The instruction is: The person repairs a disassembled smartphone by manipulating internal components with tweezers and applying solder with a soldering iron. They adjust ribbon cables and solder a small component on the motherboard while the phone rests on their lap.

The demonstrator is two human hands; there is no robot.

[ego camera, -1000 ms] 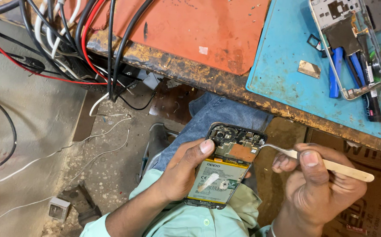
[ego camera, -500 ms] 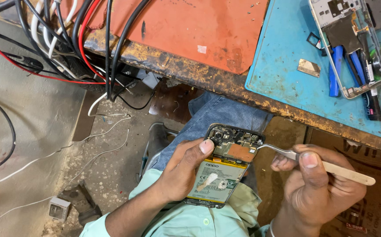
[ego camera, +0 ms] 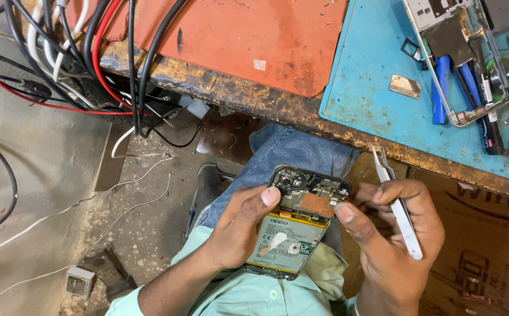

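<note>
Left hand [ego camera: 237,234] has a closed grip on the opened phone [ego camera: 295,225], down below the desk [ego camera: 254,96] front edge. Right hand [ego camera: 398,240] pinches white tweezers [ego camera: 396,202], index fingertip touching the phone's top corner.

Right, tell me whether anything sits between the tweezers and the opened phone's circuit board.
Nothing visible does. The right hand holds the tweezers with the tips pointing up and away from the opened phone, which the left hand grips. Only the right index fingertip touches the board's edge.

Worn workbench edge [ego camera: 254,99] showing; orange mat [ego camera: 248,35], blue mat [ego camera: 371,99] lying on top; cables [ego camera: 90,52] hanging over dusty concrete floor [ego camera: 43,175].
</note>
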